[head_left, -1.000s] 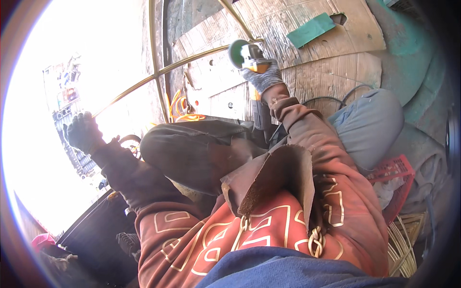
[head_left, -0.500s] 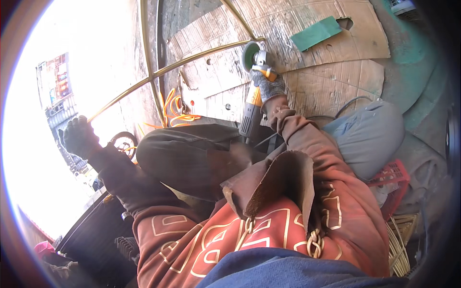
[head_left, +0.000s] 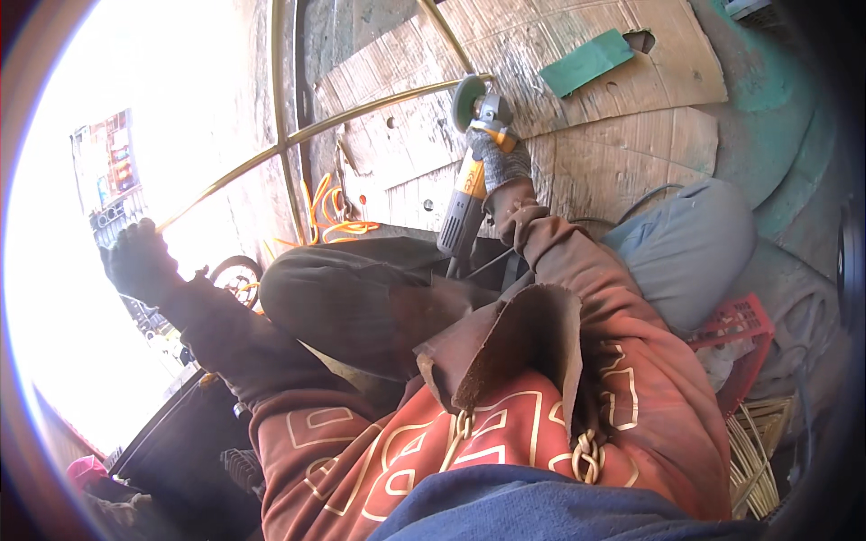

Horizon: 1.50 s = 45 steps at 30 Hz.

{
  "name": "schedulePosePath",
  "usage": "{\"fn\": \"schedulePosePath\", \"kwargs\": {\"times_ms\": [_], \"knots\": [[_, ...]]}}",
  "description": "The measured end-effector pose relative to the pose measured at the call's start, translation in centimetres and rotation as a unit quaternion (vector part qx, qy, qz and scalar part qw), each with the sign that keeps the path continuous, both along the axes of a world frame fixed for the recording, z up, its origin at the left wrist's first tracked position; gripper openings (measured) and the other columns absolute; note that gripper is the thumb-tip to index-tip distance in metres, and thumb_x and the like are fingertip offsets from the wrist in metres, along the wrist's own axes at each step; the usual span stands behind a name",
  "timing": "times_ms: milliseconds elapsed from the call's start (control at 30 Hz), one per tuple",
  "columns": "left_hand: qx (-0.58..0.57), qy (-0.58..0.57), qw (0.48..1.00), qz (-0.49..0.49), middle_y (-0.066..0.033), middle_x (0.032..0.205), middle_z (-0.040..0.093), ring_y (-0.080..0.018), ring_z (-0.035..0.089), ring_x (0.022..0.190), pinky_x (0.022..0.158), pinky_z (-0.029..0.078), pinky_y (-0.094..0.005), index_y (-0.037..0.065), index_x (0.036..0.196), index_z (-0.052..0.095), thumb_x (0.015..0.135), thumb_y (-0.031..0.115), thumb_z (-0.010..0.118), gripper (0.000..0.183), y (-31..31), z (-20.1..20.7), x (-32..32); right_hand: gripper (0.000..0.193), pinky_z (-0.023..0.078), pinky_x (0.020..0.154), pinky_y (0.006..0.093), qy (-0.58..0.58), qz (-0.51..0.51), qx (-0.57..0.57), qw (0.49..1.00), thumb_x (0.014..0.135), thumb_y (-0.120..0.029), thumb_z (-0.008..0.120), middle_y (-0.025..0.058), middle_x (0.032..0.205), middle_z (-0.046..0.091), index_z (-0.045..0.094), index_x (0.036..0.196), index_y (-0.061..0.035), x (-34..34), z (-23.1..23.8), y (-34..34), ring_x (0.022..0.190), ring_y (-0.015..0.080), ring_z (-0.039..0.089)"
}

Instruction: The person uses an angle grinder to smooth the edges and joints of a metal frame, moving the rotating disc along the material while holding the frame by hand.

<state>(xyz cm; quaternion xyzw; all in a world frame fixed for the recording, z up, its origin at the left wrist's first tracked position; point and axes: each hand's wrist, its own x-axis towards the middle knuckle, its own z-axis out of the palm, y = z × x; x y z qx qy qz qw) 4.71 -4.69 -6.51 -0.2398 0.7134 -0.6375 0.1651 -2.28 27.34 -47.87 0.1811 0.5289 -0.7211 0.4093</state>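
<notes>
My right hand (head_left: 501,165), in a grey knit glove, is closed around the head end of a yellow and grey angle grinder (head_left: 463,209). Its green disc (head_left: 467,103) is at the right end of a brass-coloured metal frame (head_left: 370,105), close to a joint; whether disc and metal touch, I cannot tell. Out to the left, my left hand (head_left: 142,260), in a dark glove, is closed at the far end of the same bar. The frame's thin bars cross between my two hands.
Flattened cardboard (head_left: 622,153) covers the ground under the grinder, with a green rectangular piece (head_left: 587,63) on it. An orange cord (head_left: 327,212) lies coiled by the frame. A red plastic crate (head_left: 741,338) stands at my right, near a bundle of thin rods (head_left: 753,460). A brown leather apron (head_left: 505,343) hangs from my chest.
The grinder has shifted slightly left, its body tilting a little. My left hand has moved slightly left and toward me. Both hands keep their grip.
</notes>
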Motion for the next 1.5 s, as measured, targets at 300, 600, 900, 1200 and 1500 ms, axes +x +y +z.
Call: {"fn": "schedulePosePath", "kwargs": {"times_ms": [300, 600, 900, 1200, 1500], "knots": [[0.267, 0.240, 0.911, -0.202, -0.0067, 0.070, 0.055, -0.0188, 0.054, 0.066, 0.065, 0.044, -0.0315, 0.005, 0.076, 0.053, 0.084, 0.015, 0.047, 0.014, -3.3, 3.4, 0.3, 0.036, 0.048, 0.069, 0.0311, 0.003, -0.010, 0.047, 0.999, 0.075, -0.031, 0.069, 0.0054, 0.089, 0.064, 0.062, 0.101, -0.0086, -1.4, -3.1, 2.0, 0.081, 0.0169, 0.060], [0.164, 0.221, 0.945, -0.178, -0.0041, 0.069, 0.055, -0.0149, 0.053, 0.061, 0.057, 0.042, -0.0261, 0.005, 0.071, 0.053, 0.079, 0.007, 0.052, 0.008, 0.2, 1.2, -1.3, 0.036, 0.049, 0.071, 0.0323, 0.026, -0.030, 0.014, 0.999, 0.077, -0.032, 0.066, 0.0067, 0.091, 0.064, 0.061, 0.103, -0.0095, -2.1, -3.0, -3.5, 0.084, 0.0186, 0.060], [0.068, 0.027, 0.979, -0.192, -0.0041, 0.069, 0.052, -0.0167, 0.051, 0.065, 0.068, 0.042, -0.0350, 0.005, 0.071, 0.052, 0.087, 0.016, 0.046, 0.019, -2.4, 1.3, 0.3, 0.036, 0.049, 0.073, 0.0334, 0.006, -0.027, 0.020, 0.999, 0.079, -0.033, 0.063, 0.0081, 0.093, 0.063, 0.061, 0.106, -0.0103, -1.5, -4.8, -3.0, 0.087, 0.0202, 0.060], [0.222, 0.222, 0.934, -0.171, -0.0082, 0.068, 0.049, -0.0205, 0.047, 0.064, 0.063, 0.041, -0.0357, 0.005, 0.071, 0.048, 0.092, 0.017, 0.042, 0.025, -6.9, 0.6, -1.8, 0.036, 0.049, 0.075, 0.0346, 0.013, -0.041, 0.032, 0.999, 0.081, -0.034, 0.060, 0.0094, 0.095, 0.063, 0.060, 0.108, -0.0111, -3.2, -7.1, -2.3, 0.090, 0.0219, 0.060], [0.394, 0.214, 0.857, -0.255, -0.0045, 0.065, 0.059, -0.0163, 0.056, 0.058, 0.056, 0.045, -0.0277, 0.007, 0.067, 0.058, 0.064, 0.003, 0.065, 0.008, -13.9, -1.1, -1.6, 0.036, 0.049, 0.077, 0.0357, 0.053, -0.041, 0.017, 0.998, 0.083, -0.036, 0.057, 0.0108, 0.097, 0.063, 0.059, 0.110, -0.0120, -2.8, -10.0, -4.8, 0.093, 0.0235, 0.060]]}}
